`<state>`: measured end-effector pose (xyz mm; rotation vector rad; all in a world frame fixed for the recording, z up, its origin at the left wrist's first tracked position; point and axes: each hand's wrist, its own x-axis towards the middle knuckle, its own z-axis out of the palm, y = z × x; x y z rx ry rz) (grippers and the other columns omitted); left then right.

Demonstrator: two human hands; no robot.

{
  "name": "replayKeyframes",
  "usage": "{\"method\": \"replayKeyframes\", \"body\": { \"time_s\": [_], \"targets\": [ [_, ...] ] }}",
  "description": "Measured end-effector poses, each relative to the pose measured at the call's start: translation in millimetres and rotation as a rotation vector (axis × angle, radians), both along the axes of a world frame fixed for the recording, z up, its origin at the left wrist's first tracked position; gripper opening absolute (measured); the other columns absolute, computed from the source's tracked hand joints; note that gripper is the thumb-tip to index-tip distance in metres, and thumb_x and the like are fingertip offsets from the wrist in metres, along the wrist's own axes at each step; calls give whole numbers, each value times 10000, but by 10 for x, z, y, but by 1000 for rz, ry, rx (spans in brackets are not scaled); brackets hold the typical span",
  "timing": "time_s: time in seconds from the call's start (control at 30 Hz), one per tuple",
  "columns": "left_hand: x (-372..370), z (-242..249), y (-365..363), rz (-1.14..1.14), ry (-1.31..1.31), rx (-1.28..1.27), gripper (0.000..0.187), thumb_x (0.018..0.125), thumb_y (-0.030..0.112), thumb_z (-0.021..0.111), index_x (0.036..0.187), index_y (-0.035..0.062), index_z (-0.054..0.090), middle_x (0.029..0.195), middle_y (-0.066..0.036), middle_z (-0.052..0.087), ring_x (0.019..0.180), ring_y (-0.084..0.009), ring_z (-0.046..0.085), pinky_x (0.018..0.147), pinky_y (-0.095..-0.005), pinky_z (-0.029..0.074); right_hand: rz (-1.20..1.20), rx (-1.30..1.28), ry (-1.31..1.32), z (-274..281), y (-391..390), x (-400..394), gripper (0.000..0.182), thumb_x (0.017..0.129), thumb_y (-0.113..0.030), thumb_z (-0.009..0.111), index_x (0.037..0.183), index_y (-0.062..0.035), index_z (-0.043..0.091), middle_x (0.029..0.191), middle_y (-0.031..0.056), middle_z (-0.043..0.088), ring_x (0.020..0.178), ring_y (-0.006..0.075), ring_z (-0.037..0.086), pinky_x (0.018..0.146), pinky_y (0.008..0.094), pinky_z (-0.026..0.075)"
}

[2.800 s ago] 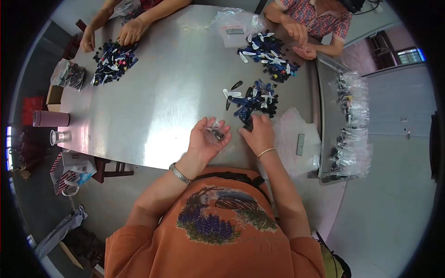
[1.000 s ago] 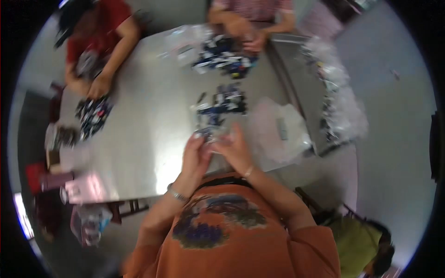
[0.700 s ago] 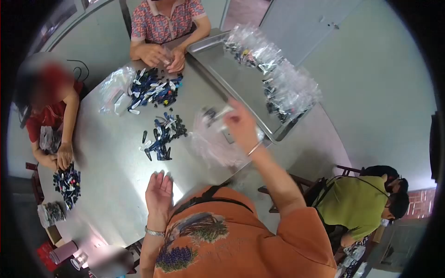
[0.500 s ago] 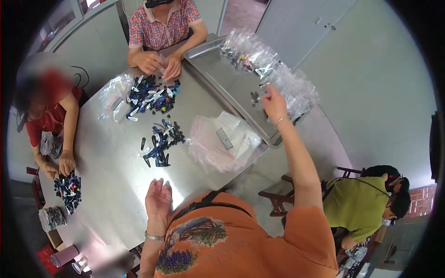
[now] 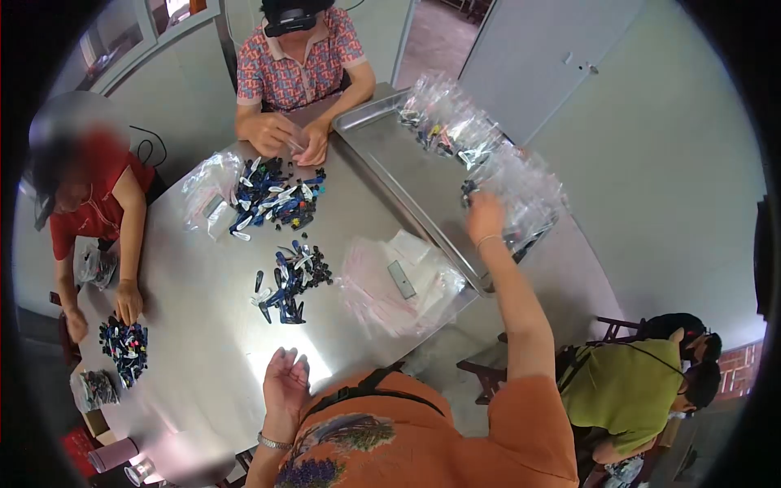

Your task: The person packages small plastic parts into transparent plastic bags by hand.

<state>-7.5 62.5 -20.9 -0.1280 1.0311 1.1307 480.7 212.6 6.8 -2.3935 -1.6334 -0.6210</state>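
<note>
Shiny metal table [image 5: 203, 325], clips [image 5: 286, 286] heaped on it, flat plastic bags [image 5: 364, 283] beside them. Right hand [image 5: 486, 218] is at filled bags [image 5: 521, 189] in tray [image 5: 390, 163]; can't tell its grip from here. Left hand [image 5: 285, 385] is loosely curled, palm up, near table edge. Grey door [image 5: 533, 53], pale wall [image 5: 651, 163] beyond.

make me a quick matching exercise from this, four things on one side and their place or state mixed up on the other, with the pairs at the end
Things
1. right hand
2. left hand
3. grey bar
4. tray

Places and states
A. lying on loose clear bags
B. shallow, with a raised rim
C. at the row of packed bags
D. fingers loosely curled, by the near edge of the table

Pairs: 1-C, 2-D, 3-A, 4-B
</note>
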Motion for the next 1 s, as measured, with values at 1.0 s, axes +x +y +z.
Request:
{"method": "replayKeyframes", "body": {
  "time_s": [1.0],
  "targets": [
    [-74,21,17,-83,4,75,237,891,101,487,1126,86,499,920,-80,639,725,-205,631,677,-308,537,507,-251,210,-273,-779,-2135,158,805,-244,552,811,-131,664,880,36,630,890,232,562,783,405,363]
  ]
}}
